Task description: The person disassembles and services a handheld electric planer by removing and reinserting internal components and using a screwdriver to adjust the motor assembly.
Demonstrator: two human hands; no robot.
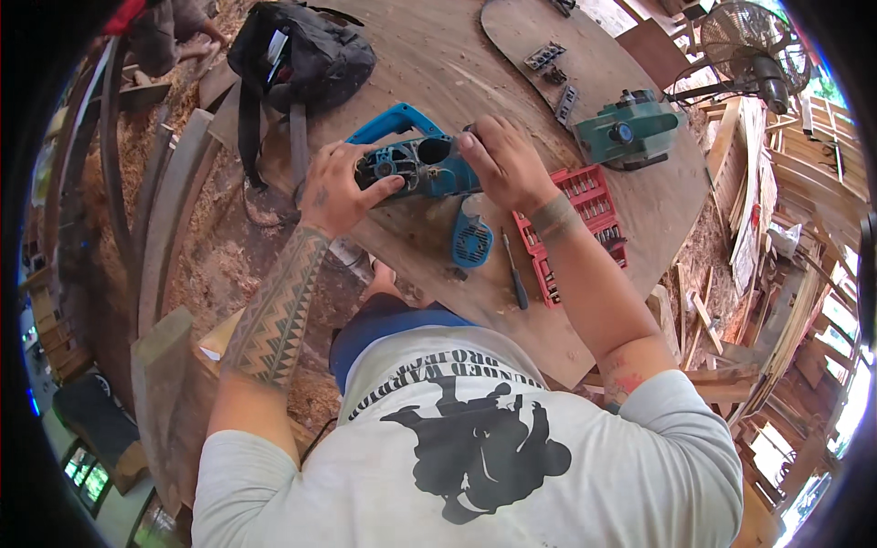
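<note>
A blue electric planer [440, 173] with an open side, its inner parts showing, lies on the wooden tabletop before me. My left hand [338, 189] holds its left end, thumb resting across the exposed dark housing. At the other end, my right hand [505, 163] has its fingers closed around the tool's right tip; what lies under the fingertips is hidden. Just below the planer sits a loose blue vented cover [472, 239]. A screwdriver [516, 274] with a dark handle lies to the right of that cover. Partly under my right forearm is an opened red socket set case [594, 196].
A green power planer [630, 130] stands farther right, near small dark metal parts [565, 105]. A black backpack [306, 59] rests at the table's far left. Curved wooden pieces [174, 210] and shavings lie left; a fan [754, 57] stands far right. Another person [163, 38] is at upper left.
</note>
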